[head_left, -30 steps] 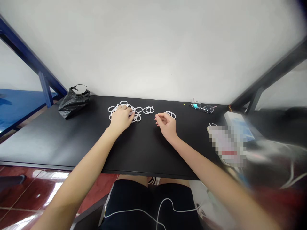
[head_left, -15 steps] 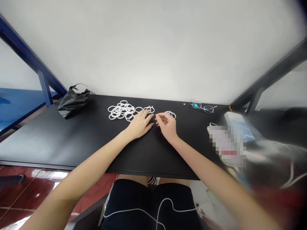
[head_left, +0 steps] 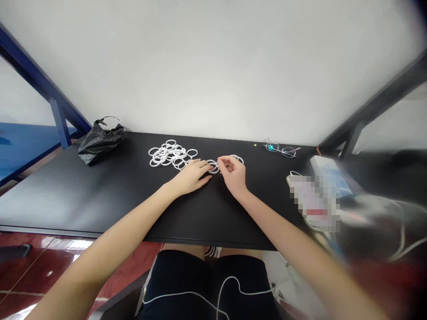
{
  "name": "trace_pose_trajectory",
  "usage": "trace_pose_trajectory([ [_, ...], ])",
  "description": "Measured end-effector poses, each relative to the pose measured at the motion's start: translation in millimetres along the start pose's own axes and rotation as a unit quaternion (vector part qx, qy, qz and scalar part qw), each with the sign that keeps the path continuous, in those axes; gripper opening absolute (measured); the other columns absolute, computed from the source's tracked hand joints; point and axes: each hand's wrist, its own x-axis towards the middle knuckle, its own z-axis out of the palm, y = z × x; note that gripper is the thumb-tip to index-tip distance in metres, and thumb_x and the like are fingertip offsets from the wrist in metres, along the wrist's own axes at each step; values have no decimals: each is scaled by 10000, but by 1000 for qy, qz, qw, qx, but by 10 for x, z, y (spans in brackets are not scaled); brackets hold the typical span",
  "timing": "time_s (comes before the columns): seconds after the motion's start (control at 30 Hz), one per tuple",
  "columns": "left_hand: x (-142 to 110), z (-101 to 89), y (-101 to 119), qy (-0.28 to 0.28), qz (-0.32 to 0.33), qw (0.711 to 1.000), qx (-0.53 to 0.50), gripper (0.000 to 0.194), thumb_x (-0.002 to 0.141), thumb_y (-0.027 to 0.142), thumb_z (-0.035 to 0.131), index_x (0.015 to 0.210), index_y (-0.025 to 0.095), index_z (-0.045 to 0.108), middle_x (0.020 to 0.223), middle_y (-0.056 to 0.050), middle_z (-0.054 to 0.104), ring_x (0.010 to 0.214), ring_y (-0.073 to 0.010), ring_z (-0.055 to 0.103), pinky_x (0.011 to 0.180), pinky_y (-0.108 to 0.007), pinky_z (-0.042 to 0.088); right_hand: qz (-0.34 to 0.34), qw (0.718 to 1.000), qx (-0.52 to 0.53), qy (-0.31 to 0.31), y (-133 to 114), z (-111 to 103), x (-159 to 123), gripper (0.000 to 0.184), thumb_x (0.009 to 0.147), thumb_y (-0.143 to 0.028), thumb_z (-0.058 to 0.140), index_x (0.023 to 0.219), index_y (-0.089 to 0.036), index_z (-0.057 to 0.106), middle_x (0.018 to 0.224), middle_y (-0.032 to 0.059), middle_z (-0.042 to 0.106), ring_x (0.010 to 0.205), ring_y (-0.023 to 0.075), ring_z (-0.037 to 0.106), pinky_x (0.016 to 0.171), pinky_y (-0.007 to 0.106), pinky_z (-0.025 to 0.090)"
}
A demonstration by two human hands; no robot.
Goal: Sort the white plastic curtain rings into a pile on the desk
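Note:
My left hand [head_left: 192, 178] lies low over the black table, fingers stretched out and thumb apart, its fingertips touching the left side of some overlapping white rings [head_left: 212, 171]. On their right side my right hand [head_left: 232, 174] is closed, with thumb and forefinger pinched at the edge of a ring. How many rings overlap there I cannot tell. A loose pile of white rings [head_left: 167, 154] spreads to the left of my left hand. Partly hidden behind my right hand are more white rings [head_left: 239, 158].
A crumpled black plastic bag [head_left: 102, 140] stands at the table's [head_left: 126, 191] back left. Eyeglasses [head_left: 280, 150] lie near the wall. On the right are a blurred-out phone [head_left: 312, 200], a white-and-blue box [head_left: 330, 171] and cables. A white cable [head_left: 187, 292] crosses my lap.
White rings from in front of my left hand have come towards me, between both hands. My left hand has shifted slightly nearer and left. The right hand now pinches a ring edge.

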Motion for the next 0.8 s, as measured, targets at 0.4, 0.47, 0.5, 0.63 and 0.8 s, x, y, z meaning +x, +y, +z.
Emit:
trace_pose_trajectory([
  [0.4,-8,-13,62,65,-60,985,-147,365,994,329,399,776,155,634,740,-37,621,668,-139,560,680,-270,438,-55,998,-42,3,-18,-1,-1,138,852,-299,592,901,-205,680,896,57,713,812,186,686,630,289,570],
  [0.47,-5,-29,63,89,-72,980,-162,364,990,358,413,786,154,636,749,-35,634,676,-138,564,679,-267,437,-51,998,-41,-9,-27,0,2,153,855,-323,607,919,-204,679,909,60,718,833,194,694,657,298,578],
  [0.5,-2,-37,63,98,-70,978,-171,362,989,365,417,796,155,640,781,-42,647,705,-141,577,696,-268,444,-48,998,-36,-16,-32,0,2,162,856,-337,614,925,-205,678,910,59,723,840,196,699,678,305,582],
  [0.63,5,-57,64,111,-47,972,-200,370,996,349,405,810,156,660,928,-73,667,807,-152,610,756,-275,466,-42,997,7,-60,-48,6,-12,195,886,-381,599,927,-210,685,913,53,737,840,189,715,795,335,585],
  [0.8,1,-21,54,127,-21,970,-207,275,964,314,488,830,170,681,966,-74,655,832,-152,612,741,-280,484,-34,996,29,-73,-40,16,-29,239,835,-370,670,1014,-212,670,899,49,715,765,180,710,714,327,598],
])
